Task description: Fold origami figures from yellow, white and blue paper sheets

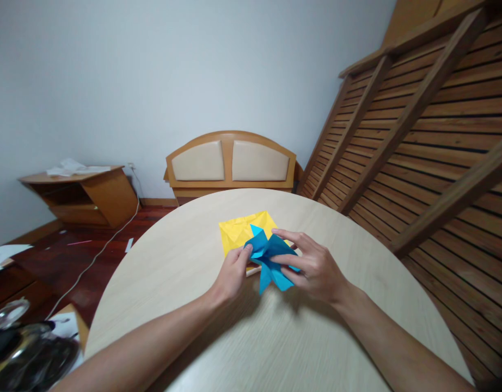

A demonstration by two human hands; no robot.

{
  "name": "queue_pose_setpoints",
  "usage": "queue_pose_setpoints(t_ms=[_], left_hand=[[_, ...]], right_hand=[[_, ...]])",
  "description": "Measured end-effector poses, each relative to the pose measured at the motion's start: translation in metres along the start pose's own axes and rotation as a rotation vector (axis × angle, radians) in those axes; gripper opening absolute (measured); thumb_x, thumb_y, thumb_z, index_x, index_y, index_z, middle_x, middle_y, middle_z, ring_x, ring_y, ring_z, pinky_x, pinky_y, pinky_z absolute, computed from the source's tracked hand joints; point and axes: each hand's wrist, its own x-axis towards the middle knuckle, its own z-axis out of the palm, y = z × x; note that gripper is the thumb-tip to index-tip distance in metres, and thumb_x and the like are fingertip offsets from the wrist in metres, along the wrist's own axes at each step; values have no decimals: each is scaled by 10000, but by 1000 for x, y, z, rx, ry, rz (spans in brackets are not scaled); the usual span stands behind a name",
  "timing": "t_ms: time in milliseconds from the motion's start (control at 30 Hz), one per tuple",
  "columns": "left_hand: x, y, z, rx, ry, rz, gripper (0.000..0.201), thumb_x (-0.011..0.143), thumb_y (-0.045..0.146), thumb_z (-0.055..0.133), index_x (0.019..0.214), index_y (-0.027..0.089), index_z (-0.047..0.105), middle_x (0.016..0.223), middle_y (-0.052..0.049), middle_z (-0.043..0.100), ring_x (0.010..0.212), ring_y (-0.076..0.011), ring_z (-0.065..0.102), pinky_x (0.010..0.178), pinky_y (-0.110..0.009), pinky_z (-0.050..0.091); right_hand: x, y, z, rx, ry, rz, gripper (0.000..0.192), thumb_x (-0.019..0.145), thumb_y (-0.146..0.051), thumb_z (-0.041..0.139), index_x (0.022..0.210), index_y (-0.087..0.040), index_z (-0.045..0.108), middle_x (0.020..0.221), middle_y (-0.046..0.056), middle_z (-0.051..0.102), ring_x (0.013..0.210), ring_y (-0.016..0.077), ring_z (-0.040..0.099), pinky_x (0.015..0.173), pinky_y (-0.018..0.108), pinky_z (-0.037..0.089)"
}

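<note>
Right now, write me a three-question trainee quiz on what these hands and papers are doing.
1. True or false: both hands grip the blue folded paper.
2. What lies under it on the round table? A) yellow paper B) red card C) scissors
3. Fill in: the left hand pinches the blue paper's ____ side, as the camera sees it.

Key: 1 true, the right hand holds it too; 2 A, the yellow paper; 3 left.
</note>
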Motion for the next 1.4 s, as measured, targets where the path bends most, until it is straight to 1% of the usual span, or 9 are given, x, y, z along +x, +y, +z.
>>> queue_pose_setpoints(t_ms=[200,400,533,633,733,833,1100,1300,1400], left_hand=[[0,3,1,7,-10,6,457,831,586,594,708,147,624,752,-64,667,738,-198,599,783,-346,497],[0,1,2,73,-15,62,363,831,490,610,687,156,619,751,-50,639,740,-187,552,757,-314,458],[2,-4,0,51,30,21,385,830,504,601,675,151,599,710,-39,614,700,-173,522,738,-311,448],[4,-6,-3,69,63,11,423,814,544,614,679,143,602,705,-41,621,701,-177,529,723,-308,439],[3,-5,-4,75,61,6,449,816,571,609,707,135,626,741,-51,644,724,-187,550,729,-314,443],[2,-6,-4,75,33,26,452,843,573,584,800,131,663,824,-68,672,758,-194,566,740,-322,457],[1,-6,-4,187,-80,199,344,939,425,484,1031,164,690,1090,-88,700,1030,-236,592,972,-370,427],[6,-1,-6,262,-116,95,197,795,263,545,832,146,699,827,-51,700,780,-201,591,744,-311,462],[8,1,-5,272,-139,46,128,748,222,578,749,147,682,726,-42,661,679,-175,559,651,-281,430]], right_hand=[[0,-1,2,34,-37,37,79,828,-147,673,807,-210,717,1311,98,634,1126,265,622,913,473,567],[2,-4,6,-9,-38,25,82,839,-146,688,895,-194,724,1194,106,694,1088,258,639,897,448,585],[1,-2,8,-22,-2,-108,65,894,-146,628,891,-180,683,1084,103,733,993,246,682,816,420,605],[-4,1,11,64,-2,-188,94,936,-144,569,999,-199,614,1067,83,743,1000,217,700,815,384,602],[-10,2,15,203,32,-119,274,925,-142,559,1178,-235,512,1077,69,740,984,178,714,822,335,600],[-12,1,16,261,45,-25,466,869,-139,576,1309,-220,444,1078,83,736,972,199,716,834,354,599],[-1,0,9,163,-162,44,301,848,-141,604,1142,-200,628,1202,106,702,1154,268,637,973,470,523],[-2,-1,12,129,-211,3,198,902,-128,573,1070,-211,637,1114,80,735,997,243,689,884,431,529],[-3,-5,12,214,-242,109,235,855,-109,601,1064,-214,618,1066,65,737,976,232,689,863,386,531]])
